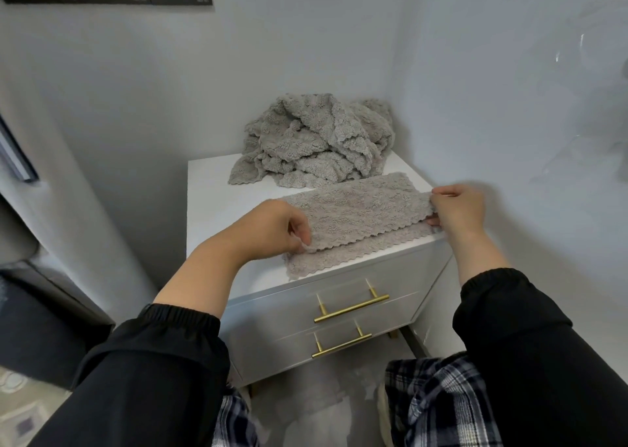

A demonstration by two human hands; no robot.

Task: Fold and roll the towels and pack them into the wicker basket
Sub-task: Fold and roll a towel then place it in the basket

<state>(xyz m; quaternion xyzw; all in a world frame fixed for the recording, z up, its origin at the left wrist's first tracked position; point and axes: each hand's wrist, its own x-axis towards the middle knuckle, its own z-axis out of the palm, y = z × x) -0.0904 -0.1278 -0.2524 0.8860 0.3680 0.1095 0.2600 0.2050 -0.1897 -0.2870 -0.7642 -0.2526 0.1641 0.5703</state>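
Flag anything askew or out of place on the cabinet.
The towel, pinched by left hand and right hand, is folded unevenly: its top layer stops short, leaving a strip of the bottom layer showing along the cabinet front edge. Behind it, the pile lies crumpled. Nothing looks spilled or damaged.

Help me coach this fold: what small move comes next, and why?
Probably draw the top layer nearer and lay it flat: the left hand and right hand pinch the towel at its ends, its top edge short of the lower one.
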